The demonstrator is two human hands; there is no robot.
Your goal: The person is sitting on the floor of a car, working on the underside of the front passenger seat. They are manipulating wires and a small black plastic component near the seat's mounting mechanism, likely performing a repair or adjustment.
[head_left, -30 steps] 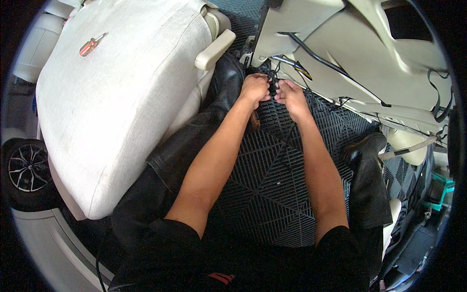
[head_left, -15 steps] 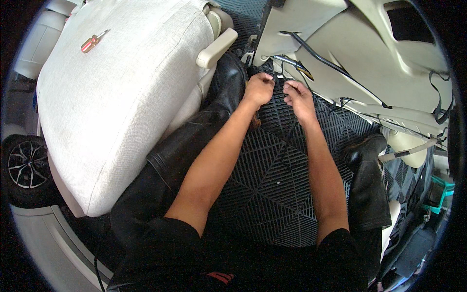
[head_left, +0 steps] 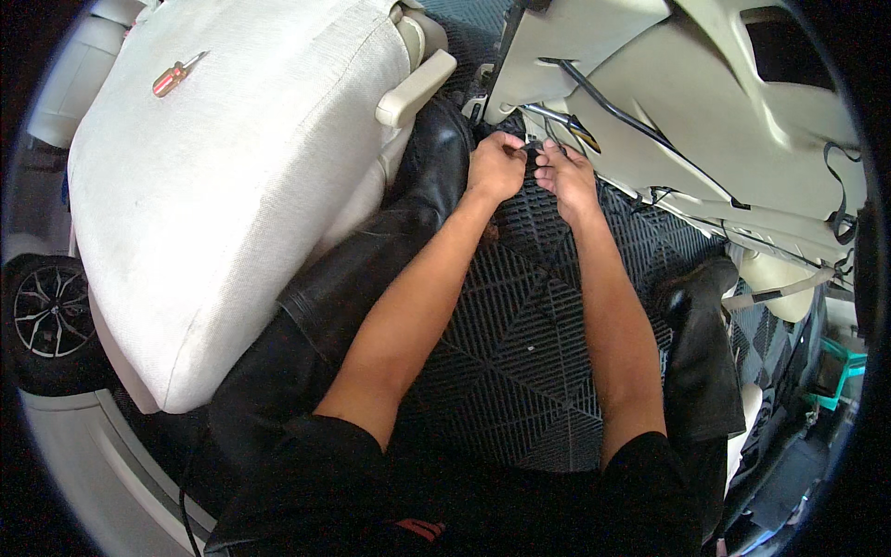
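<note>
My left hand (head_left: 498,170) and my right hand (head_left: 568,184) are close together at the foot of a beige car trim panel (head_left: 613,46). Between their fingertips runs a short stretch of thin black cable (head_left: 532,146), pinched from both sides. The cable's end is too small to make out. Just beyond the fingers, a dark rod with a yellow-marked sleeve (head_left: 583,132) lies along the panel's lower edge. Black ribbed floor tiles (head_left: 520,325) lie below my hands.
A pale fabric car seat (head_left: 213,186) with an armrest (head_left: 418,88) stands at the left, and a screwdriver (head_left: 169,80) lies on it. More wiring (head_left: 661,193) hangs along the panel. A wheel (head_left: 54,311) is at far left, and a teal plastic frame (head_left: 840,371) at far right.
My right hand has moved slightly left, closer to the left hand, and the gap between their fingertips has narrowed. The black cable now shows between them.
</note>
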